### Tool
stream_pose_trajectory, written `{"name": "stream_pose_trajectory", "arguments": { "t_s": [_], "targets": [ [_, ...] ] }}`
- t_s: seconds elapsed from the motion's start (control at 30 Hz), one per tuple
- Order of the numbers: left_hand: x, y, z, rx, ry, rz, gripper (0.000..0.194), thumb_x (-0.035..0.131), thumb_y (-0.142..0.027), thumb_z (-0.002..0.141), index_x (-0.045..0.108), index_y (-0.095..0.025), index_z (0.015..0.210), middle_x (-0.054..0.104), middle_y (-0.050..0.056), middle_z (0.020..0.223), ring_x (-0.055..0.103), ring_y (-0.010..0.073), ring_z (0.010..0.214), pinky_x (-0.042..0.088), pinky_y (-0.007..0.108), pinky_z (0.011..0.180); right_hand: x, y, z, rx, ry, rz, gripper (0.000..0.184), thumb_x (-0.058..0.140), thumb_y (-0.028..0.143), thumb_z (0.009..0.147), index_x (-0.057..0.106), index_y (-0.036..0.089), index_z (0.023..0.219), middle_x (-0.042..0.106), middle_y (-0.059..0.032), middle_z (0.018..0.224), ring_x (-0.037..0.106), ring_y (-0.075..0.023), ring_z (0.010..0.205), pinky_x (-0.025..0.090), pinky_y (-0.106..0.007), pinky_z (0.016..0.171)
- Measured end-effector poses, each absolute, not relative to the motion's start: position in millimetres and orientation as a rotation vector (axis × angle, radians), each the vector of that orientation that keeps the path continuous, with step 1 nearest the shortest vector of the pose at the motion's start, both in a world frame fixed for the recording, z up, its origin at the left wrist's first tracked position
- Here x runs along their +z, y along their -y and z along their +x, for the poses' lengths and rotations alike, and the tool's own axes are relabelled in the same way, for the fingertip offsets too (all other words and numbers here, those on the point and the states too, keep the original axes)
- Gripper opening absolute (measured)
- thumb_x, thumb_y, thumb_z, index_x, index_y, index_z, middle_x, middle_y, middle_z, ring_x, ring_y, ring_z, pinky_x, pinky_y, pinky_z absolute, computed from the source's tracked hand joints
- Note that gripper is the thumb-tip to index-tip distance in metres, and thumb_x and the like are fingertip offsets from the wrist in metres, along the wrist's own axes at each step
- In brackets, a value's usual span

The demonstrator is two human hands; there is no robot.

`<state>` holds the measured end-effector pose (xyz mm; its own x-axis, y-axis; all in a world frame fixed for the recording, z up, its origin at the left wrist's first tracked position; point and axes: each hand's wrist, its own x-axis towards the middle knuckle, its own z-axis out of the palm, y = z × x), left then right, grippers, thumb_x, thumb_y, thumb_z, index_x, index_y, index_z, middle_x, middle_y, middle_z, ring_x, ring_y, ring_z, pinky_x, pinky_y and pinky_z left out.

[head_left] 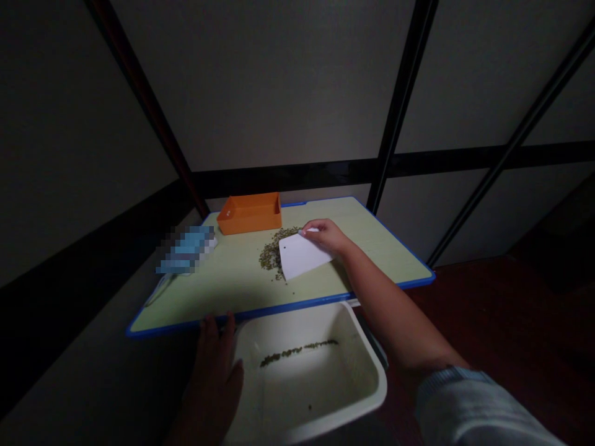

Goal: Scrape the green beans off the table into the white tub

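My right hand [324, 235] pinches a stiff white card [302, 255] by its far edge, thumb against fingers. The card slants over the table, its left edge against a scattered heap of small greenish-brown grains [269, 257]. Below the table's front edge is a deep white plastic basin [372, 387], with a line of the same grains along its inside. My left hand [216, 359], in shadow, grips the basin's left side. Its thumb lies at the rim and its fingertips reach up to the table's edge.
A small pale-green table [372, 248] with a blue rim stands against panelled walls. An orange open tray [251, 222] sits at its back left. A blurred blue item [188, 248] lies at the left edge. Dark red floor [474, 322] shows at right.
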<state>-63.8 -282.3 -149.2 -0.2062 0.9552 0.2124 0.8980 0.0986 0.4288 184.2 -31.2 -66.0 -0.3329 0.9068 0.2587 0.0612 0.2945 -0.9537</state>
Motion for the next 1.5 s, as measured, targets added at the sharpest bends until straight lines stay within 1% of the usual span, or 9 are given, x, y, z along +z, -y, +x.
{"name": "stream_pose_trajectory", "arguments": {
  "t_s": [0.17, 0.37, 0.53, 0.7, 1.0, 1.1, 1.23, 1.4, 1.5],
  "targets": [
    [-141.5, 281.7, -62.7, 0.649, -2.207, 1.891, 0.059, 0.034, -0.023, 0.087, 0.029, -0.015, 0.146, 0.008, 0.017, 0.16, 0.0, 0.029, 0.147, 0.015, 0.054, 0.12, -65.9, 33.5, 183.4, 1.166, 1.673, -0.898, 0.039, 0.076, 0.049, 0.053, 0.067, 0.014, 0.068, 0.056, 0.0013, 0.06, 0.046, -0.01, 0.056, 0.037, -0.025, 0.056],
    [-138.1, 281.0, -55.6, 0.696, -2.253, 1.853, 0.059, 0.034, -0.021, 0.086, 0.033, -0.013, 0.144, 0.011, 0.019, 0.159, 0.003, 0.0305, 0.148, 0.016, 0.055, 0.119, -67.8, 33.9, 182.7, 1.179, 1.713, -0.895, 0.042, 0.075, 0.052, 0.056, 0.067, 0.014, 0.071, 0.056, 0.0008, 0.061, 0.047, -0.011, 0.056, 0.037, -0.025, 0.056],
    [-141.6, 280.5, -54.3, 0.712, -2.261, 1.896, 0.059, 0.035, -0.019, 0.085, 0.033, -0.015, 0.144, 0.013, 0.018, 0.16, 0.005, 0.0305, 0.148, 0.018, 0.055, 0.119, -66.2, 31.1, 184.9, 1.132, 1.701, -0.916, 0.041, 0.075, 0.051, 0.054, 0.067, 0.014, 0.068, 0.057, 0.0005, 0.061, 0.047, -0.0104, 0.057, 0.035, -0.024, 0.056],
    [-147.1, 281.6, -50.8, 0.795, -2.331, 1.979, 0.055, 0.029, -0.017, 0.088, 0.035, -0.014, 0.143, 0.019, 0.019, 0.158, 0.007, 0.0286, 0.148, 0.02, 0.054, 0.119, -64.6, 27.8, 188.2, 1.089, 1.587, -0.916, 0.036, 0.072, 0.047, 0.056, 0.066, 0.014, 0.068, 0.055, 0.0018, 0.061, 0.044, -0.0092, 0.057, 0.034, -0.024, 0.056],
    [-150.0, 281.8, -67.4, 0.672, -2.229, 1.953, 0.059, 0.034, -0.022, 0.089, 0.026, -0.022, 0.147, 0.009, 0.016, 0.161, 0.002, 0.0305, 0.147, 0.017, 0.057, 0.119, -66.4, 32.8, 179.5, 1.125, 1.688, -0.896, 0.036, 0.071, 0.047, 0.055, 0.066, 0.014, 0.068, 0.056, 0.001, 0.061, 0.046, -0.0102, 0.058, 0.035, -0.025, 0.057],
    [-150.6, 280.7, -69.8, 0.647, -2.211, 1.982, 0.059, 0.034, -0.023, 0.089, 0.024, -0.021, 0.148, 0.007, 0.016, 0.161, 0.001, 0.0322, 0.147, 0.018, 0.058, 0.118, -66.2, 31.7, 181.5, 1.104, 1.692, -0.902, 0.036, 0.071, 0.047, 0.055, 0.067, 0.014, 0.067, 0.057, 0.0006, 0.061, 0.046, -0.0105, 0.059, 0.035, -0.025, 0.057],
    [-150.7, 279.4, -68.3, 0.651, -2.232, 2.002, 0.06, 0.036, -0.022, 0.088, 0.026, -0.018, 0.147, 0.011, 0.018, 0.16, 0.003, 0.0334, 0.147, 0.019, 0.058, 0.118, -66.5, 29.2, 185.7, 1.109, 1.655, -0.927, 0.035, 0.071, 0.047, 0.057, 0.067, 0.014, 0.069, 0.056, 0.0006, 0.06, 0.047, -0.0107, 0.058, 0.035, -0.025, 0.057],
    [-154.9, 280.1, -63.4, 0.727, -2.278, 2.015, 0.057, 0.031, -0.022, 0.089, 0.029, -0.018, 0.146, 0.014, 0.018, 0.159, 0.003, 0.031, 0.147, 0.02, 0.056, 0.118, -70.9, 25.5, 183.8, 1.041, 1.635, -0.891, 0.035, 0.07, 0.048, 0.06, 0.067, 0.014, 0.07, 0.06, -0.001, 0.066, 0.05, -0.0127, 0.063, 0.037, -0.025, 0.058],
    [-155.5, 280.7, -61.6, 0.729, -2.292, 1.992, 0.055, 0.029, -0.022, 0.09, 0.032, -0.016, 0.145, 0.015, 0.02, 0.159, 0.005, 0.0314, 0.147, 0.021, 0.057, 0.118, -74.2, 24.4, 180.5, 0.995, 1.685, -0.861, 0.035, 0.069, 0.048, 0.062, 0.068, 0.014, 0.071, 0.062, -0.0022, 0.069, 0.053, -0.0142, 0.067, 0.038, -0.025, 0.061]
  ]
}}
